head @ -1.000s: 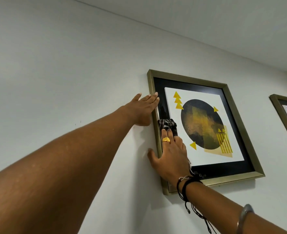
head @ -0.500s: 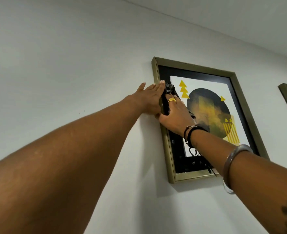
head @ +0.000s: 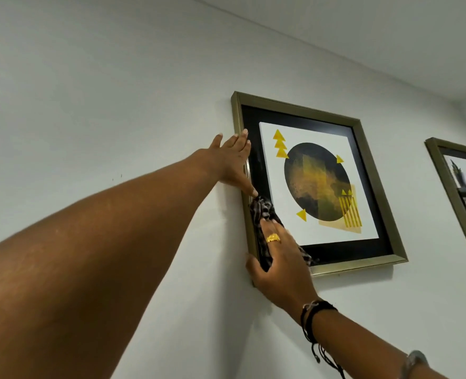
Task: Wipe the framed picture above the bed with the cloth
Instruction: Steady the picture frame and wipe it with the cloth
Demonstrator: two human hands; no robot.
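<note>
The framed picture (head: 371, 170) hangs on the white wall, with a dull gold frame, a black mat and a print of a dark circle with yellow triangles. My left hand (head: 233, 162) lies flat and spread against the frame's left edge, holding nothing. My right hand (head: 279, 258), wearing a gold ring, presses a dark striped cloth (head: 262, 212) onto the lower left of the frame and mat. Part of the cloth is hidden under my palm.
A second gold-framed picture (head: 461, 187) hangs to the right, cut off by the view's edge. The ceiling line (head: 335, 53) runs above both frames. Bare white wall (head: 103, 119) lies left of and below the picture.
My right hand with the cloth has slid down the frame's left side from the upper left to the lower left corner. My left hand stays against the left edge.
</note>
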